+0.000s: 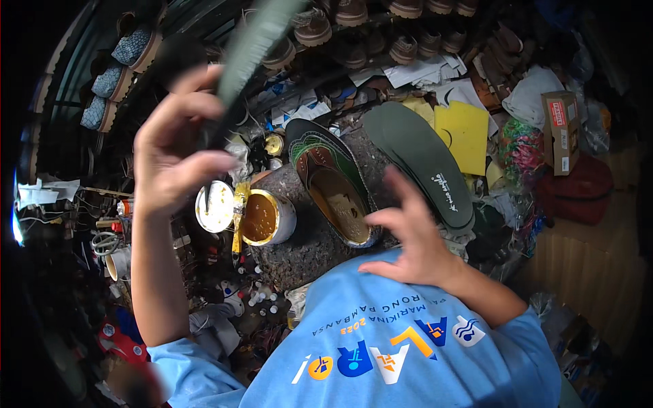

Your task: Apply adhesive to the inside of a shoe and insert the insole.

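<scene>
Directions refer to a clock face centred on the shoe (331,182), with 12 on the far side of the counter (299,255). The shoe lies on this rough, dark surface with its opening upward and its toe toward 11 o'clock; its upper shows brown, green and black.

My left hand (178,136) is raised between 9 and 10 o'clock. Its fingers curve partly closed around the lower end of a grey-green piece (257,58), which extends toward 12 o'clock and is blurred by motion. The exact contact points cannot be determined.

My right hand (418,238) is at 4 o'clock, near the heel end. Its fingers are spread well apart and hold nothing; whether the index fingertip touches the shoe rim, I cannot tell.

Dark green insoles (415,160) lie overlapped between 2 and 3 o'clock, beside the shoe. A yellow sheet (469,132) lies beyond them. At 8 o'clock is a white tub (284,221) with amber contents. A yellow-smeared brush (239,207) is positioned between the tub and a white lid (213,209).
</scene>
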The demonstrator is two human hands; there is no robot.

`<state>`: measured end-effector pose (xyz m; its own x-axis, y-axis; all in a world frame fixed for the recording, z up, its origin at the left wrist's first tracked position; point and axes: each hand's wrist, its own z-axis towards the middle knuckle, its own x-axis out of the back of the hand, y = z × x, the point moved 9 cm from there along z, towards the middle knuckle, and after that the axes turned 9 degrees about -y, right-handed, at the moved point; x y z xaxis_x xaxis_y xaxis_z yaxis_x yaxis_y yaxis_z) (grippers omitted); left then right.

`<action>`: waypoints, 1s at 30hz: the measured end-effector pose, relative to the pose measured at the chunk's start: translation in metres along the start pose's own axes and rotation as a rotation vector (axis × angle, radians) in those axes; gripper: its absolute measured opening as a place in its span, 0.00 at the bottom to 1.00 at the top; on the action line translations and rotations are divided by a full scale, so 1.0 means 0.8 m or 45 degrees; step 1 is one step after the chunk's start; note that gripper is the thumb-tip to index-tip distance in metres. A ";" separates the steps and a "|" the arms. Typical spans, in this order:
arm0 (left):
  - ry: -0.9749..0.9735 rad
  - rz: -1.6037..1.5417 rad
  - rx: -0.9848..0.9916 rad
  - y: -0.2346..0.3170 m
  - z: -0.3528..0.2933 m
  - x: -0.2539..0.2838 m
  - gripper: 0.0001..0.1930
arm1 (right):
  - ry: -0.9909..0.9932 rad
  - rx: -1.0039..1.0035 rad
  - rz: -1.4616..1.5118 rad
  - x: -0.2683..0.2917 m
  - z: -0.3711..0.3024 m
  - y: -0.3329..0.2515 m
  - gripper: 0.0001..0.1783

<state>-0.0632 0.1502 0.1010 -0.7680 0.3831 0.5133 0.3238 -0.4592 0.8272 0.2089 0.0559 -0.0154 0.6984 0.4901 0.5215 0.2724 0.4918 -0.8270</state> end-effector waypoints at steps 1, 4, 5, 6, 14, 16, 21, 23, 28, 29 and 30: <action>0.143 -0.209 -0.005 -0.009 -0.012 0.019 0.27 | -0.191 -0.021 -0.071 -0.030 -0.002 0.011 0.36; 0.247 -0.301 0.100 -0.016 -0.041 0.033 0.30 | -0.208 -0.095 0.054 -0.035 0.000 0.038 0.26; 0.267 -0.254 0.109 -0.018 -0.050 0.031 0.28 | -0.250 -0.152 0.122 -0.035 0.001 0.049 0.23; 0.071 -0.089 0.146 -0.009 -0.048 0.018 0.26 | -0.166 -0.107 0.135 -0.019 0.009 0.045 0.19; -0.750 0.998 -0.036 0.032 0.004 -0.136 0.10 | -0.146 -0.278 0.386 0.005 0.007 0.068 0.28; -0.708 1.081 -0.132 0.037 0.008 -0.157 0.08 | -0.228 -0.294 0.326 -0.002 0.008 0.066 0.28; -0.607 1.000 -0.247 0.029 0.023 -0.178 0.07 | -0.190 -0.284 0.214 -0.005 0.008 0.072 0.29; -0.596 0.958 -0.277 0.024 0.028 -0.181 0.08 | -0.209 -0.213 0.155 -0.008 0.009 0.072 0.29; -0.683 0.711 -0.371 0.004 0.031 -0.194 0.10 | -0.123 -0.307 0.295 -0.010 0.001 0.082 0.29; -0.698 0.660 -0.359 -0.002 0.031 -0.195 0.10 | -0.116 -0.314 0.292 -0.010 0.001 0.083 0.29; -0.704 0.653 -0.370 -0.004 0.032 -0.196 0.10 | -0.120 -0.317 0.309 -0.011 -0.001 0.084 0.29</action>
<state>0.0706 0.1118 0.0238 -0.1535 0.3743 0.9145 0.3468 -0.8462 0.4045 0.2214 0.0841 -0.0753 0.7014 0.6414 0.3110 0.2668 0.1684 -0.9489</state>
